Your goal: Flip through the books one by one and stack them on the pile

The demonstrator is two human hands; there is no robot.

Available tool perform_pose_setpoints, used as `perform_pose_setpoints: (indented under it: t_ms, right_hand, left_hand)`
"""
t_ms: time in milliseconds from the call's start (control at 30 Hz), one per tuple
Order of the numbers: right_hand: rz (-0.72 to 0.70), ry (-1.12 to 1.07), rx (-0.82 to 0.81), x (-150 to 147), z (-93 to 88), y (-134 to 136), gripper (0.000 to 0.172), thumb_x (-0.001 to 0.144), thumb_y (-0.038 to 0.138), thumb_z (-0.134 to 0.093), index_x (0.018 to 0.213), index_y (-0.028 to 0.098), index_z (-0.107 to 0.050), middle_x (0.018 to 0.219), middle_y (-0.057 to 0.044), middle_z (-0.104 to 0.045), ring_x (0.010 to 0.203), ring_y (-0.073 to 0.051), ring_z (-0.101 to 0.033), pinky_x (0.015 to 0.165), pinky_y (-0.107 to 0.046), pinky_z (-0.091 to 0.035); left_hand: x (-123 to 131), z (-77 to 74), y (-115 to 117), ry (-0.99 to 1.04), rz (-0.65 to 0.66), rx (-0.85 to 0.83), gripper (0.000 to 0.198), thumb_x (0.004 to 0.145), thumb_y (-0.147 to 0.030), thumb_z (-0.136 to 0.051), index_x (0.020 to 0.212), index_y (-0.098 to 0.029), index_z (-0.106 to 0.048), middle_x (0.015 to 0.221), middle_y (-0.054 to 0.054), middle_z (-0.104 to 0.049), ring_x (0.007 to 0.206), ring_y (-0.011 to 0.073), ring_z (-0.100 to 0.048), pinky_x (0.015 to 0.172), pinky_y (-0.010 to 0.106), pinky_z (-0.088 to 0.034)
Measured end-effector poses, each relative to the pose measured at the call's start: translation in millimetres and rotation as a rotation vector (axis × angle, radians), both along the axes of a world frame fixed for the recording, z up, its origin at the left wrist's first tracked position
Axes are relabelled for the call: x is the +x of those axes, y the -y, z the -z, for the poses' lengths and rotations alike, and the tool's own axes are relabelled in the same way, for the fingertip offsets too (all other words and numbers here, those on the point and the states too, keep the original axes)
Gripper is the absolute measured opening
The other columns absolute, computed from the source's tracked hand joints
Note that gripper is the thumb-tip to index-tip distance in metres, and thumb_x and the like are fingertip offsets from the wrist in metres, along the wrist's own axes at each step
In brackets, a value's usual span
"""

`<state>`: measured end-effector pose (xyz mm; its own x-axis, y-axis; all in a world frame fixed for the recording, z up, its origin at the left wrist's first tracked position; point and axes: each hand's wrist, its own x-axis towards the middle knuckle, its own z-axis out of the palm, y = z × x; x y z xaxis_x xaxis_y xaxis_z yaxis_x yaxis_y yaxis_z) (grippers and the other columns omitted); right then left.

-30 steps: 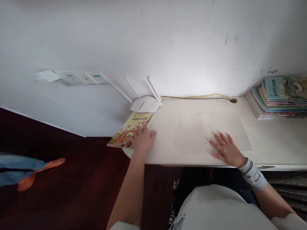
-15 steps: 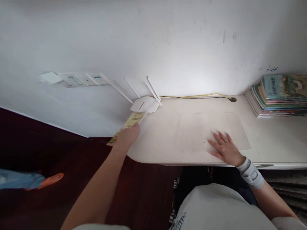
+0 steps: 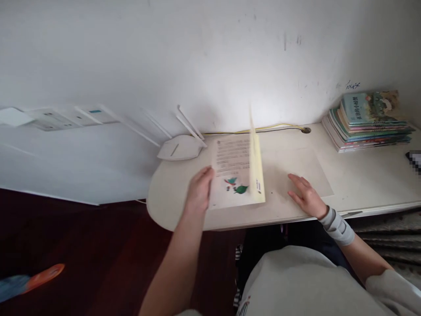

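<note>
A thin book (image 3: 230, 175) with printed text and a small picture of green leaves is held partly open above the desk (image 3: 283, 206). My left hand (image 3: 199, 188) grips its left edge, fingers wrapped behind the pages. The yellowish cover stands out at the book's right side, blurred at its upper part. To the right, my right hand (image 3: 306, 195) is held over the desk with its fingers apart and nothing in them. A grey brace (image 3: 338, 226) wraps my right wrist. Whether the right fingertips touch the desktop I cannot tell.
A white router (image 3: 180, 148) with several antennas stands at the desk's left end. Yellow and black cables run along the wall to a hole (image 3: 306, 130). A stack of books (image 3: 368, 125) sits at the right. Another person's orange shoe (image 3: 46, 278) shows on the floor.
My left hand has brought the book from beside the router rightward over the desk, and its pages now face up, partly open. My right hand has lifted slightly, fingers less spread.
</note>
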<state>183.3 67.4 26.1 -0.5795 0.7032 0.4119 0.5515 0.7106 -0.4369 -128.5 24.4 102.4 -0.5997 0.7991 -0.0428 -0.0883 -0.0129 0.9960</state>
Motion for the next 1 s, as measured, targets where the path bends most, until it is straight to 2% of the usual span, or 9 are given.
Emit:
perform_pose_setpoints:
  t_ms: [100,167,333,433,533,600,667,867,1000]
  right_hand:
    - [-0.048,-0.118,0.016,0,-10.7,2,0.064,0.093,0.037,-0.039,0.149,0.019,-0.013,0.143,-0.014,-0.04,0.132,-0.021,-0.038,0.105,-0.042,-0.038]
    - [-0.078,-0.05,0.02,-3,-12.5,3,0.063,0.093,0.039,-0.039,0.148,0.02,-0.016,0.146,-0.014,-0.036,0.134,-0.022,-0.034,0.105,-0.043,-0.038]
    - [-0.001,0.266,0.047,-10,2.7,1,0.06,0.089,0.048,-0.045,0.139,0.017,-0.04,0.143,-0.019,-0.039,0.134,-0.031,-0.031,0.103,-0.05,-0.036]
    - [-0.003,0.354,0.098,-11,8.8,1,0.056,0.088,0.049,-0.047,0.137,0.022,-0.045,0.143,-0.017,-0.039,0.134,-0.032,-0.031,0.104,-0.051,-0.033]
    - [0.011,0.37,0.139,-11,8.7,2,0.054,0.088,0.05,-0.047,0.135,0.023,-0.046,0.142,-0.015,-0.041,0.133,-0.031,-0.034,0.104,-0.048,-0.033]
    - [0.033,0.372,0.167,-11,8.0,2,0.055,0.088,0.05,-0.046,0.134,0.022,-0.048,0.139,-0.015,-0.045,0.13,-0.031,-0.037,0.103,-0.047,-0.035]
    - [0.058,0.373,0.188,-12,7.9,1,0.055,0.088,0.052,-0.045,0.133,0.02,-0.049,0.136,-0.016,-0.048,0.128,-0.031,-0.04,0.101,-0.047,-0.037]
    - [0.071,0.354,0.201,-14,9.6,3,0.053,0.088,0.051,-0.044,0.13,0.019,-0.052,0.135,-0.017,-0.048,0.127,-0.032,-0.04,0.1,-0.047,-0.038]
    - [0.09,0.299,0.18,-12,10.8,3,0.054,0.09,0.049,-0.042,0.13,0.014,-0.052,0.138,-0.019,-0.044,0.13,-0.03,-0.038,0.102,-0.045,-0.037]
  left_hand:
    - [29,33.8,-18,0.094,0.102,-0.076,0.034,0.056,-0.036,-0.073,0.078,-0.014,-0.061,0.061,0.001,-0.064,0.061,0.0184,-0.063,0.055,0.026,-0.047]
    - [39,45.0,-23,0.136,0.174,-0.137,0.035,0.059,-0.036,-0.071,0.084,-0.014,-0.063,0.066,0.002,-0.067,0.063,0.0194,-0.064,0.056,0.027,-0.046]
    - [49,54.4,-23,-0.035,0.239,-0.196,0.033,0.067,-0.033,-0.065,0.094,-0.014,-0.065,0.085,0.008,-0.071,0.073,0.023,-0.066,0.061,0.03,-0.048]
    - [52,60.3,-21,-0.151,0.221,-0.141,0.033,0.069,-0.028,-0.064,0.101,-0.018,-0.066,0.102,0.009,-0.069,0.087,0.0218,-0.065,0.072,0.03,-0.049]
    - [57,64.5,-17,-0.1,0.125,-0.088,0.035,0.075,-0.033,-0.061,0.109,-0.023,-0.063,0.118,0.007,-0.064,0.102,0.0207,-0.061,0.082,0.029,-0.047]
    - [59,64.2,-13,-0.051,0.055,-0.088,0.035,0.081,-0.041,-0.055,0.109,-0.022,-0.064,0.122,0.007,-0.062,0.108,0.0215,-0.059,0.085,0.029,-0.047]
    - [60,60.9,-9,-0.059,0.065,-0.094,0.038,0.083,-0.047,-0.05,0.107,-0.021,-0.065,0.124,0.008,-0.061,0.112,0.0232,-0.057,0.086,0.03,-0.047]
    - [62,36.8,11,-0.144,0.204,-0.057,0.046,0.085,-0.054,-0.044,0.105,-0.02,-0.068,0.121,0.008,-0.063,0.12,0.0275,-0.051,0.098,0.037,-0.041]
    - [83,24.1,20,-0.183,0.363,0.12,0.053,0.08,-0.048,-0.058,0.126,-0.021,-0.055,0.135,0.009,-0.053,0.131,0.0273,-0.039,0.107,0.038,-0.033]
